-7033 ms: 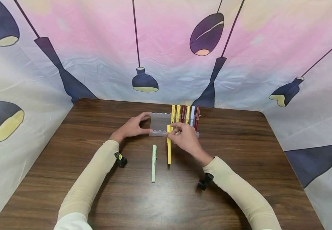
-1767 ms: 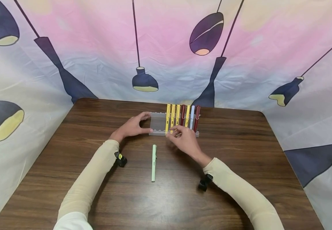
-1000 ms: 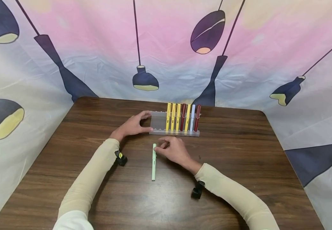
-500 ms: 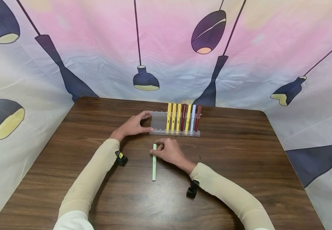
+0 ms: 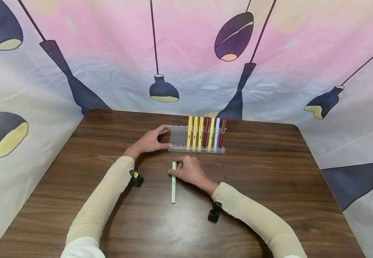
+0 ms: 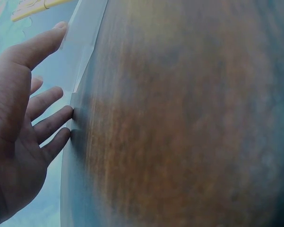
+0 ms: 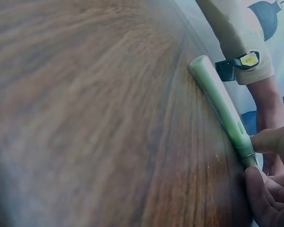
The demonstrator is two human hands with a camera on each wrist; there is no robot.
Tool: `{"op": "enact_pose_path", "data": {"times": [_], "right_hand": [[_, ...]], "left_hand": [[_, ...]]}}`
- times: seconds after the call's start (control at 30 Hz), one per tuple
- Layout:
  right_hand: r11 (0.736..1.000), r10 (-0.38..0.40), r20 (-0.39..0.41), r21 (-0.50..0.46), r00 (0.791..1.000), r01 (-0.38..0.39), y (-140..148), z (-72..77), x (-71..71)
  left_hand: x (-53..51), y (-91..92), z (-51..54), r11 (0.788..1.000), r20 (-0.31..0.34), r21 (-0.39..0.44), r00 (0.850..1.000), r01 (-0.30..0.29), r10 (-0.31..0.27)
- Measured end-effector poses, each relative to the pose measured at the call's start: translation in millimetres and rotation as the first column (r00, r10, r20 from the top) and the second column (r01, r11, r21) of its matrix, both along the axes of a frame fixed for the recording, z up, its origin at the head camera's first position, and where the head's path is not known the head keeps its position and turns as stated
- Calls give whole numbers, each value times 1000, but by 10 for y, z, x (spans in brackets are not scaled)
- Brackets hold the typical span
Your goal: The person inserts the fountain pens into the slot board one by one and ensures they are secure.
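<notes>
A clear plastic pen rack (image 5: 178,136) stands near the back of the table. My left hand (image 5: 149,141) holds its left end, thumb at the front corner and fingers toward the back corner; in the left wrist view the thumb touches the clear edge. Several capped pens lie side by side in the right part of the rack: yellow pens (image 5: 194,132), dark red pens (image 5: 222,133) and a pale blue pen (image 5: 217,133). In front of the rack, a light green pen (image 5: 173,190) lies on the wood. My right hand (image 5: 191,169) pinches its cap end between thumb and fingers.
The brown wooden table (image 5: 135,222) runs to a patterned cloth (image 5: 115,86) behind and at both sides. Vacant notches (image 5: 180,146) show in the rack's left part. A small black camera (image 5: 214,211) sits on the right wrist.
A yellow pen held by my right hand now lies leftmost among the pens in the rack. The right hand has moved down and left and taken hold of the green pen. My left hand stays.
</notes>
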State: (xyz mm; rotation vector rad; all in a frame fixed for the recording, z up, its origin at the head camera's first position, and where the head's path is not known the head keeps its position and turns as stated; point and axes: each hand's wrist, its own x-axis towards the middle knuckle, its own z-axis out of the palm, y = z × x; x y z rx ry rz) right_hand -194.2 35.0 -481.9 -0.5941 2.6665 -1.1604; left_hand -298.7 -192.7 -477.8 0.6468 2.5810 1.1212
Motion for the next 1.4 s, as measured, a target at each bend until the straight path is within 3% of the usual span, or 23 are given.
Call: {"op": "enact_pose_path", "data": {"times": [0.5, 1.07, 1.27, 1.4], "right_hand": [[998, -44, 41, -49, 998, 46, 66, 35, 32], [989, -71, 75, -125, 995, 79, 382, 132, -24], [980, -82, 50, -178, 995, 90, 497, 181, -65], [983, -97, 20, -157, 995, 99, 545, 251, -89]], "left_hand": [[21, 34, -5, 1000, -9, -3, 1000, -4, 4], [7, 0, -18, 1000, -17, -11, 1000, -3, 3], [1, 6, 5, 1000, 2, -5, 1000, -4, 4], [1, 14, 19, 1000, 1, -6, 1000, -3, 3]]}}
